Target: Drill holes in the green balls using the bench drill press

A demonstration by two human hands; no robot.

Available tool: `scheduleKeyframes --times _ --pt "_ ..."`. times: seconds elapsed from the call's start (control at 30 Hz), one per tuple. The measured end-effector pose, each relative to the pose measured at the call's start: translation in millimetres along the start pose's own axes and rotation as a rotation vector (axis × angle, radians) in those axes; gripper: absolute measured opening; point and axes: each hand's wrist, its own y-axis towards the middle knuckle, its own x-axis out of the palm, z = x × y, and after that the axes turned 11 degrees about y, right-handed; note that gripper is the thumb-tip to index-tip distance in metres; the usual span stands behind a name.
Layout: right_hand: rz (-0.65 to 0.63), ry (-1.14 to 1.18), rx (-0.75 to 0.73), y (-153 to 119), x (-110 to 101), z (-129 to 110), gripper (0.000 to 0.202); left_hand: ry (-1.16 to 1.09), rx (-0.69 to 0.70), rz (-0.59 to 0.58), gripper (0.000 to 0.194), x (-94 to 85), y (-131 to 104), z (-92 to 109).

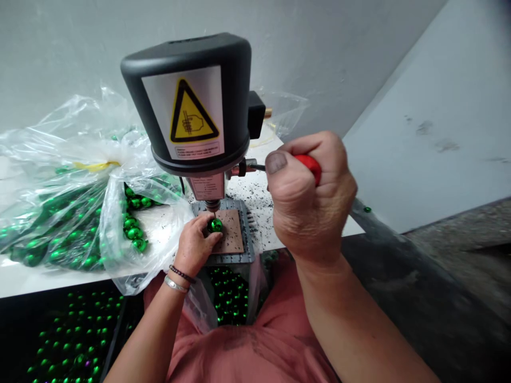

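Note:
My left hand (197, 238) holds a shiny green ball (215, 225) between thumb and fingers on a brown square board (231, 238). Directly above the ball is the thin bit of a black drill press (191, 96), its tip at the top of the ball. The press head bears a yellow warning sign. My right hand (311, 197) is closed around the red knob (310, 166) of the press lever, to the right of the machine. The board rests on the grey metal base (248, 250) of the press.
Clear plastic bags of green balls (67, 229) lie on the white table (267, 213) at the left, one tied with yellow. Dark shavings are scattered around the base. More green balls fill a dark tray at the lower left and a bag below the table edge.

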Motion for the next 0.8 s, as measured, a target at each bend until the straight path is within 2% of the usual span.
scheduleKeyframes --times 0.2,0.4,0.53,0.8 --pt "0.008 -0.034 -0.01 -0.3 0.0 -1.0 0.02 -0.012 0.036 0.008 0.037 2.7 -2.3 -0.8" --pt "0.001 -0.059 0.04 -1.4 -1.1 -3.1 0.025 -0.057 -0.037 -0.014 0.037 4.4 -1.5 0.2" --pt "0.004 -0.057 0.064 -6.1 -1.8 -2.2 0.026 0.006 -0.045 -0.017 0.037 4.8 -0.7 0.9" --pt "0.008 -0.122 -0.03 -28.7 -4.6 5.0 0.013 0.143 -0.046 -0.02 0.04 7.1 -1.8 -0.2"
